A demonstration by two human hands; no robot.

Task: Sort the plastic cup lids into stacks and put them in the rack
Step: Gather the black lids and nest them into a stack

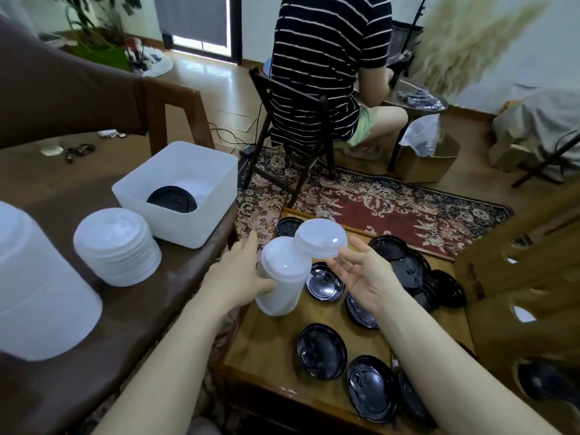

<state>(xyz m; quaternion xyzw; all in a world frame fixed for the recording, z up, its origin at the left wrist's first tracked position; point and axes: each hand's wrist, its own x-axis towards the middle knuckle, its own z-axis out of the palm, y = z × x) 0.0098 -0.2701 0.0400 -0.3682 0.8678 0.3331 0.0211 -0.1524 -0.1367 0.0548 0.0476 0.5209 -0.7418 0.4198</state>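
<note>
**White lids in hand over the low table**

Left hand [241, 271] wrapped around a tall stack of white lids [281, 277], thumb in front, fingers behind, stack tilted and held above the edge of the wooden table [270, 343]. Right hand [365, 277] palm up with fingers loosely spread, a single white lid [320, 238] resting at the fingertips and overlapping the top of the stack; seemingly balanced rather than pinched, though the contact is hard to make out. Black lids [321, 351] scattered flat across the table, some overlapping near the right side. On the brown surface [131, 309] to the left: a short white stack [117, 246], a taller white stack [40, 287] at the frame edge, and a white bin [179, 196] holding one black lid [172, 199]. Beyond the table, a patterned rug [392, 202] and a person in a striped shirt [329, 58] seated on a dark chair [292, 127], back turned.
</note>
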